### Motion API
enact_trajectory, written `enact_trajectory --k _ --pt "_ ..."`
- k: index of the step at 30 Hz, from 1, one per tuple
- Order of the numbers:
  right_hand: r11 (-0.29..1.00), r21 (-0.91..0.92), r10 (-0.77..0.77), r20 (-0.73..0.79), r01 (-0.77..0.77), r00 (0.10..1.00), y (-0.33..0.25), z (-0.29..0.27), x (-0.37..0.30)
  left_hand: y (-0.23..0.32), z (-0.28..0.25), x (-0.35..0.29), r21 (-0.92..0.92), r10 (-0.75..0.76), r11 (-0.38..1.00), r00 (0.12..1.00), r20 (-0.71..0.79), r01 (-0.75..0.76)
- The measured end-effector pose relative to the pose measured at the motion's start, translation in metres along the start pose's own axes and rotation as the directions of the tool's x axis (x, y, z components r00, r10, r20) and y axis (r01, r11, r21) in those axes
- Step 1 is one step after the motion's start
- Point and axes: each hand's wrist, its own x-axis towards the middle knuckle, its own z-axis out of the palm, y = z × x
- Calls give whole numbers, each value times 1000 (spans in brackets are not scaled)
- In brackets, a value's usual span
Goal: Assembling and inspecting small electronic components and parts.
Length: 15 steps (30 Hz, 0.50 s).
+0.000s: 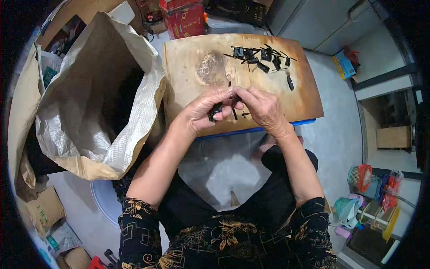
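My left hand (204,110) is curled around a glossy black plastic part (215,112) in its palm. Its thumb and fingertips meet my right hand (263,107) over the near part of a wooden board. My right thumb and fingers are closed in a pinch on a small dark piece between the hands, mostly covered by the fingers. A thin black strip (235,113) sticks out below the fingertips. Beside it, a tiny black piece (244,114) lies on the board. Farther off, several black plastic parts with thin bars (266,54) are scattered at the board's far right.
The stained wooden board (181,67) rests over something blue-edged (304,121). A large woven sack (150,89) gapes at the left, close to my left forearm. A red box (183,20) stands behind the board. Bags and baskets (347,208) sit at the lower right.
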Motion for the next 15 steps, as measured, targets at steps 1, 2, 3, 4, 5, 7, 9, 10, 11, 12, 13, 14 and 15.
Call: enact_trajectory --k 1,2,3,4,5,7,9,10,11,12,13,14,15 --pt "1000 6 2 -2 -2 1000 0 3 1 0 0 -1 1 -3 1000 1000 -6 3" --pt "999 46 5 -31 -3 1000 1 6 2 -1 1 -2 -14 6 1000 1000 -17 -6" --pt "997 82 10 -57 -5 998 2 8 3 -1 1 -1 -32 13 999 1000 -25 -14" --pt "997 82 13 -56 -9 998 3 9 3 -1 3 0 -34 10 999 1000 -24 -10" --pt "991 127 47 -74 -38 996 4 10 3 0 4 2 -21 38 999 997 -66 -40" --pt "983 174 81 -91 -64 993 0 13 4 1 4 4 -5 68 998 992 -111 -69" --pt "765 534 419 9 -358 908 -11 13 5 2 4 7 244 171 963 962 -214 -117" --pt "765 533 422 7 -360 907 -10 15 4 1 5 8 245 168 963 963 -212 -114" --pt "606 651 498 138 -458 856 -8 19 0 -1 6 9 339 227 931 945 -237 -138" --pt "418 729 546 275 -542 791 -7 21 -1 -2 7 11 430 284 890 925 -254 -155" --pt "417 728 553 271 -543 788 -8 21 -1 -4 8 12 431 278 890 928 -249 -151" --pt "294 761 560 354 -579 749 -10 21 0 -4 10 13 505 315 851 910 -269 -146" --pt "165 780 550 435 -604 713 -11 21 2 -4 13 13 578 358 804 888 -287 -138"
